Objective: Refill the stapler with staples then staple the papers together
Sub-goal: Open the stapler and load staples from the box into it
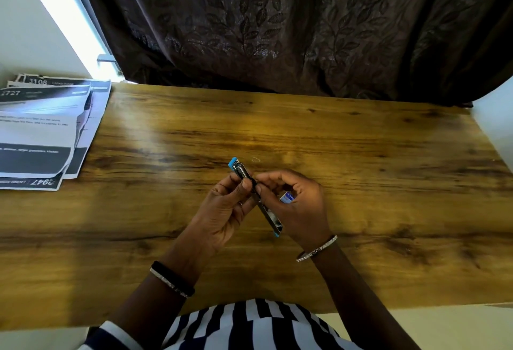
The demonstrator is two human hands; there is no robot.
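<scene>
A small blue and metal stapler (244, 173) is swung fully open into one long strip, held a little above the middle of the wooden table (361, 183). My left hand (224, 210) grips its upper half between thumb and fingers. My right hand (297, 205) pinches the stapler at its hinge with thumb and forefinger, and a small blue and white staple box (287, 198) is tucked in its palm. The stapler's lower end (276, 228) sticks out below my hands. The papers (41, 130) lie in a loose stack at the table's far left.
A tiny bent staple (255, 159) lies on the table just beyond the stapler. A dark leaf-patterned curtain (277, 30) hangs behind the table's far edge. A bright window strip (69, 21) runs at the upper left.
</scene>
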